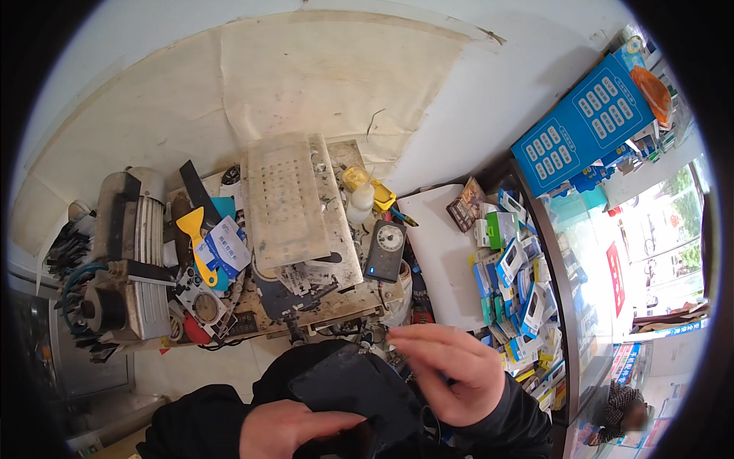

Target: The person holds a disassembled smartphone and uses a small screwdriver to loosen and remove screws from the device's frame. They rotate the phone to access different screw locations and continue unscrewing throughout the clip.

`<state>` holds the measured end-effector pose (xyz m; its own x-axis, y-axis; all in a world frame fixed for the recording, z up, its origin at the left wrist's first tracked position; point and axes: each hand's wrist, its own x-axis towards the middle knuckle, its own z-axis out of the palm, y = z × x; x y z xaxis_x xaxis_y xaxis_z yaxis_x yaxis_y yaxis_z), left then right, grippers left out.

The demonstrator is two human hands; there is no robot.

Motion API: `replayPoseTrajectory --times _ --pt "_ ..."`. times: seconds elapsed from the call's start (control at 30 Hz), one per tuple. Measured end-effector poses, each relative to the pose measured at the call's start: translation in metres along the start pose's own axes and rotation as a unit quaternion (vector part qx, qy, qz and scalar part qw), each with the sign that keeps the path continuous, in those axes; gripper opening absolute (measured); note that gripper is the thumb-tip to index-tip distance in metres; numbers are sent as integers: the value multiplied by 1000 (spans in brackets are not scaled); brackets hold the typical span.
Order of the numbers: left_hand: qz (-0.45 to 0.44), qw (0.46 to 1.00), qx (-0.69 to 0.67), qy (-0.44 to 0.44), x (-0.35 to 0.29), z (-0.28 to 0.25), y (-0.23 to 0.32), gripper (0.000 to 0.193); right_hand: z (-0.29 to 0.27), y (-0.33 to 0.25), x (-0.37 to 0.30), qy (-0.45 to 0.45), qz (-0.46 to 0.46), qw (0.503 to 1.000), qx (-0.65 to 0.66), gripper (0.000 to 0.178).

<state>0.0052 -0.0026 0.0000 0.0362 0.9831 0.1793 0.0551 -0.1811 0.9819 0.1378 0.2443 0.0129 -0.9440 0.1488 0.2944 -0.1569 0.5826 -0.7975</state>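
Observation:
My left hand [287, 428] comes in at the lower edge and grips a flat, black, rectangular thing [344, 382] with its thumb across it. It has the shape of a tablet or a folding case, but its exact kind cannot be told against my dark clothes. My right hand [459, 375] is raised just right of its upper part. The fingers there stretch to the left with the thumb apart, and nothing shows between them.
Ahead stands a dirty workbench with a perforated plate [283, 199], a white squeeze bottle [360, 203], a black box with a dial [388, 251] and a yellow scraper [193, 229]. A motorised machine [134, 252] is at left. Small boxes [520, 268] pile up beside a glass counter [585, 306] at right.

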Motion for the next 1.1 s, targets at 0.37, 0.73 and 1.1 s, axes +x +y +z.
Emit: replayPoseTrajectory --times 0.37,0.73,1.1 --pt "9 1000 -12 5 -5 2 -3 108 6 11 7 -26 -106 984 -140 24" --pt "15 999 -22 34 -9 5 -4 105 12 3 20 -103 -115 985 -80 24" --pt "10 999 -9 30 -13 4 -5 107 -5 6 22 -82 31 996 -19 21"
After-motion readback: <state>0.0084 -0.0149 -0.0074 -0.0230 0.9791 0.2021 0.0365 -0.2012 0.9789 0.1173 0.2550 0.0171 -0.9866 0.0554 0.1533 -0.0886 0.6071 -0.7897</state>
